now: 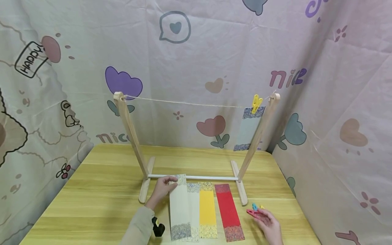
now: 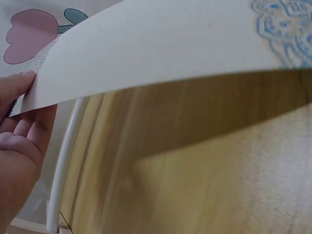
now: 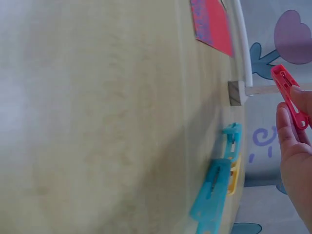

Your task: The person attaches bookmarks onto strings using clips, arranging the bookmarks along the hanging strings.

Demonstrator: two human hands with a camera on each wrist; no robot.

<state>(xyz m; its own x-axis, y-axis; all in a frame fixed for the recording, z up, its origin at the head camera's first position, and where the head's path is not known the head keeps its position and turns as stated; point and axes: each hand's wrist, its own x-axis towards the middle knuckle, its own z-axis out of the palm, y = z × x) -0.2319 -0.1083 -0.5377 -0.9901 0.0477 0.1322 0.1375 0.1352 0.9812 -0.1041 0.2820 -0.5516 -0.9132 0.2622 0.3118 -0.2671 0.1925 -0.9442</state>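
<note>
My left hand (image 1: 164, 189) pinches a white bookmark (image 1: 179, 207) with a patterned band at each end by its far end. In the left wrist view the bookmark (image 2: 146, 44) bows above the wooden table, thumb on top and fingers beneath. Between the thumb and fingers of my right hand (image 1: 269, 224) is a red clothespin (image 3: 290, 97), held over the table's right side. Another white bookmark (image 1: 193, 211), a yellow one (image 1: 208, 209) and a red one (image 1: 229, 211) lie side by side; the held bookmark partly covers the white one.
A wooden frame (image 1: 131, 136) carries a string (image 1: 183, 102) between two posts. Near its right post a yellow clothespin (image 1: 256, 103) holds a pale bookmark (image 1: 248, 131). Blue clothespins (image 3: 212, 190) and a yellow clothespin (image 3: 234, 174) lie beside my right hand. A white crossbar (image 1: 196, 177) runs low between the posts.
</note>
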